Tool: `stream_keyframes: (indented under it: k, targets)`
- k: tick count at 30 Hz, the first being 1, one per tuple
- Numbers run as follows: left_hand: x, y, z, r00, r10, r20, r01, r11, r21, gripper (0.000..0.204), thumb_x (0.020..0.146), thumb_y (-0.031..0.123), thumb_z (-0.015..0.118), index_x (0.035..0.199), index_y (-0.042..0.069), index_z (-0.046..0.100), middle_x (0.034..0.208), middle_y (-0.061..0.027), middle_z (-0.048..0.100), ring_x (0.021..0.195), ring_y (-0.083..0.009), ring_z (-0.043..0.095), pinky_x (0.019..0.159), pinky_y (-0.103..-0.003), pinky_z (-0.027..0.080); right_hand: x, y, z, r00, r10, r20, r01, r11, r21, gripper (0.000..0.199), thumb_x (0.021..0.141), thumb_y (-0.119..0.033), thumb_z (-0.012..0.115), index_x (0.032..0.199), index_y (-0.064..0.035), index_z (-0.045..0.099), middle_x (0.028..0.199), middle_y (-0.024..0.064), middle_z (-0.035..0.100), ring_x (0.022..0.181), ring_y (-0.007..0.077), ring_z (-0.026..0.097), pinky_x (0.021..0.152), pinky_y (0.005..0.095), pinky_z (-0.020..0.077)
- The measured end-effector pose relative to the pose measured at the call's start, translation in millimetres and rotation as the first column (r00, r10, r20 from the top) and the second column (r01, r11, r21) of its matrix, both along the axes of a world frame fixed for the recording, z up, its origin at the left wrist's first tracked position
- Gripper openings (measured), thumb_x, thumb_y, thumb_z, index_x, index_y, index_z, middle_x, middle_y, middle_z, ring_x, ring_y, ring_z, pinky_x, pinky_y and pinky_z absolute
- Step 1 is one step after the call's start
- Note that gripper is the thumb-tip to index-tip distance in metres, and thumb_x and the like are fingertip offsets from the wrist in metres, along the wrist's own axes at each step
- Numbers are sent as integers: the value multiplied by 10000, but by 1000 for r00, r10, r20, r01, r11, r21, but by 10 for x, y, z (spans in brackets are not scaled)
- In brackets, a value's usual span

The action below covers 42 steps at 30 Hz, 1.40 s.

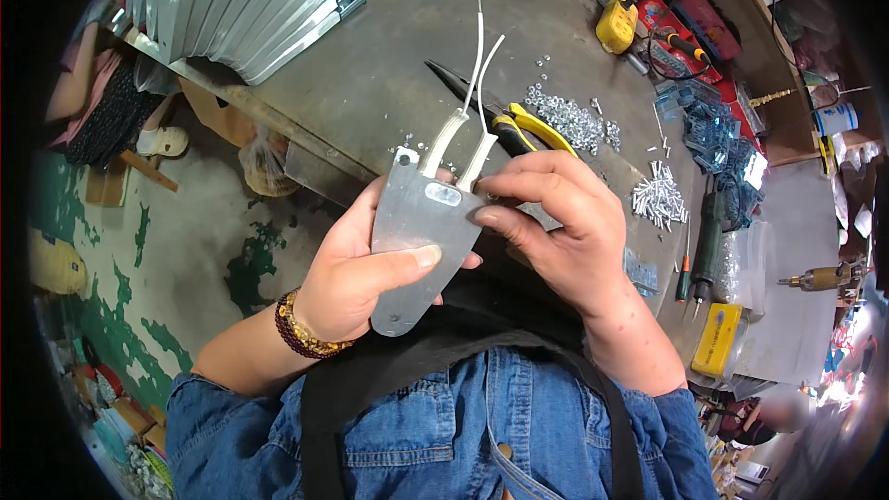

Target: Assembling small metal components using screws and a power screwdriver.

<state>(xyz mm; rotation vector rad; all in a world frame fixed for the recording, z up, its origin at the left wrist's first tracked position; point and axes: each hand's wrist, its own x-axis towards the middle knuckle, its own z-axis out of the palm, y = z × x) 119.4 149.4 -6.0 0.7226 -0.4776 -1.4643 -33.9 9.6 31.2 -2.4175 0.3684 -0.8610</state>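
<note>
1. Tapered flat grey metal plate (421,241) sits above the lap, just in front of the grey desk (389,65).
2. Two white sleeved wires (468,102) already stand in its top end; a small oval tab (443,193) lies below them.
3. Left hand (356,268) clamps the plate, thumb across its face.
4. Right hand (556,231) pinches at the plate's upper right corner; what it holds is hidden, so fastening looks unfinished.
5. Yellow-handled pliers (523,125) and loose silver nuts (574,120) lie beyond.

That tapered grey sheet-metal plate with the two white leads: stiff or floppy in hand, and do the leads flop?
The tapered grey sheet-metal plate probably handles stiff and light: the left hand holds it flat with thumb and fingers alone, and it shows no sag. Its two white leads stand upright unsupported, so they are likely springy rather than limp. The bare metal may be slippery.
</note>
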Motion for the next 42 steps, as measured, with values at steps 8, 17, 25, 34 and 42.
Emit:
stream_keyframes:
  k: [8, 17, 25, 34, 42]
  targets:
    - [-114, -37, 5, 999, -16, 28, 16, 1000, -15, 608, 865, -2, 543, 1406, 62, 273, 1269, -138, 521, 1044, -257, 627, 696, -294, 556, -158, -30, -37, 999, -36, 36, 38, 999, -36, 231, 686, -28, 772, 895, -56, 678, 846, 71, 626, 732, 211, 633, 618, 293, 517]
    - [-195, -116, -14, 996, -37, 81, 37, 999, 5, 605, 866, 46, 574, 1391, 24, 275, 1187, -183, 534, 995, -288, 638, 678, -300, 575, -294, -28, -55, 1000, -27, 9, 28, 971, -237, 347, 593, 11, 661, 933, -60, 655, 899, 67, 619, 771, 245, 622, 651, 333, 520]
    - [-213, -185, -70, 996, -77, 46, 76, 997, 24, 576, 865, 58, 590, 1372, 38, 316, 1180, -146, 554, 986, -251, 635, 680, -294, 559, -317, -28, 70, 992, 28, 125, 12, 949, -314, 346, 589, 4, 686, 931, -32, 653, 882, 97, 643, 733, 241, 636, 628, 325, 530]
    - [-262, -204, -100, 981, -193, 10, 193, 980, 52, 522, 884, 66, 580, 1354, 63, 352, 1129, -91, 589, 985, -192, 632, 682, -284, 536, -20, -93, -117, 983, 51, 176, -5, 967, -255, 285, 627, -13, 709, 904, -50, 652, 877, 96, 645, 757, 262, 643, 664, 343, 534]
    - [-183, -145, -90, 977, -206, -60, 214, 962, 170, 548, 865, 64, 572, 1367, 28, 357, 1187, -163, 578, 1079, -274, 611, 704, -300, 551, -97, -216, 127, 967, -253, -6, 242, 934, -263, 222, 721, -100, 754, 922, -70, 663, 1012, 119, 599, 853, 298, 619, 701, 360, 519]
